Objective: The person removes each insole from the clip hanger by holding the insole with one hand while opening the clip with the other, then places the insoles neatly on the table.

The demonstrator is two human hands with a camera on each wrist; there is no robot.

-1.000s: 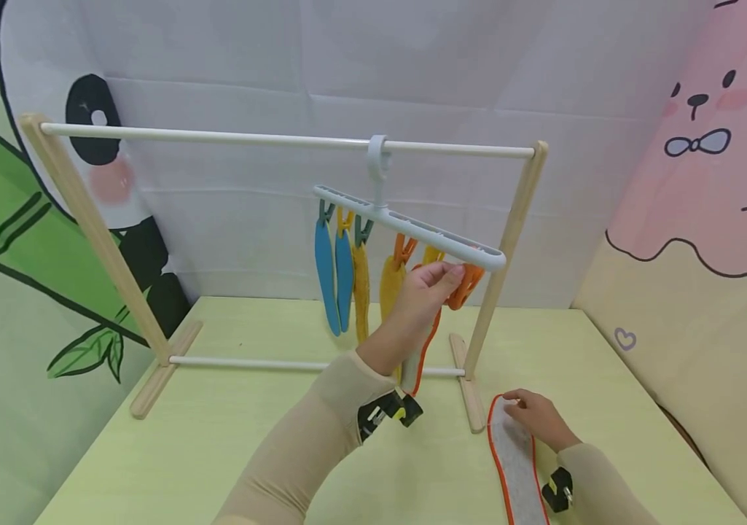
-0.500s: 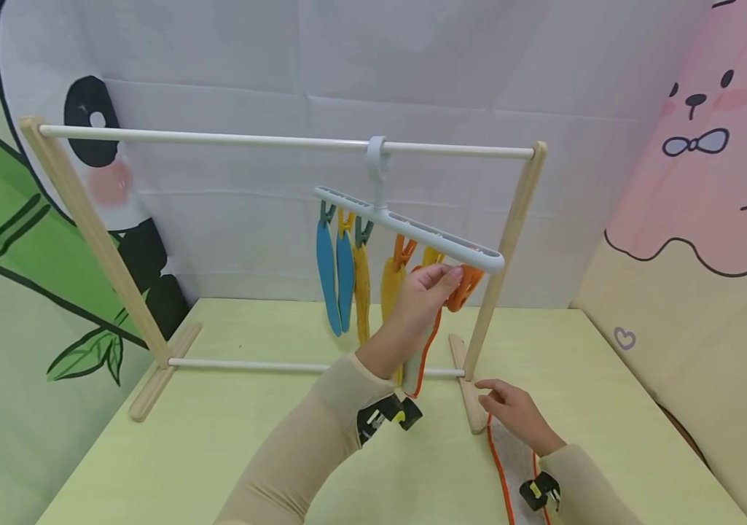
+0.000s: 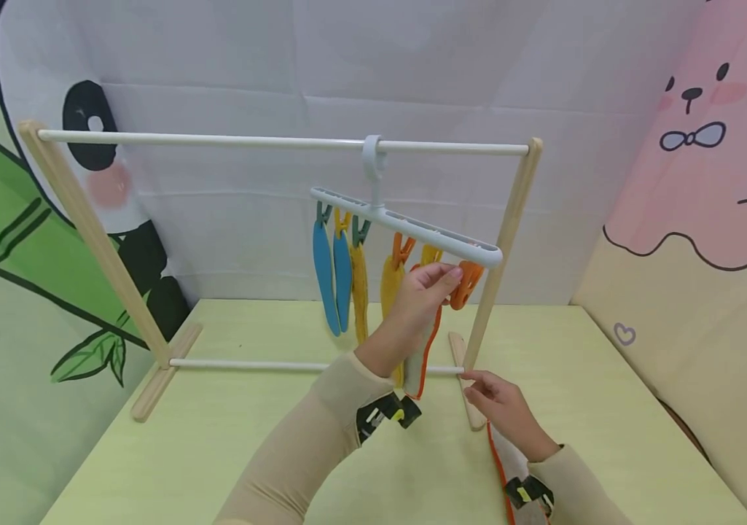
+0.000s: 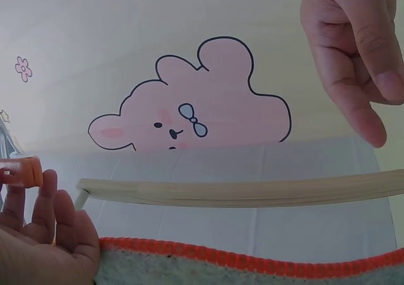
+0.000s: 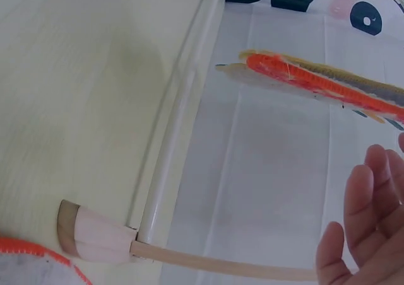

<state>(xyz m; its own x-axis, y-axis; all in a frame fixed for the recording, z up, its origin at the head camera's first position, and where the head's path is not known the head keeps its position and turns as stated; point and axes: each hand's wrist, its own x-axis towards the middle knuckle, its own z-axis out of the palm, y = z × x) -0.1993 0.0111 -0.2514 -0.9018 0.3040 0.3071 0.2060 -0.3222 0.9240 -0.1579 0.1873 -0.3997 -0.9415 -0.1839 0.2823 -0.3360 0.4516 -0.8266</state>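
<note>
At the right end of the grey clip hanger, my left hand pinches an orange clothespin; that clothespin also shows in the left wrist view. Just behind the hand hangs a grey insole-shaped piece with orange edging, partly hidden. My right hand is held in the air near the rack's right foot, fingers loosely bent and nothing in them. Beneath its wrist, another grey orange-edged piece lies on the table, partly covered by the forearm and camera.
The hanger hooks onto the top white bar of a wooden rack. Blue pieces and yellow pieces hang from its other clothespins. A lower bar joins the rack's feet. Pale table spreads around it.
My right hand has let go of the grey piece's far end and moved up and left, toward the rack's right foot. The left hand stays at the orange clothespin.
</note>
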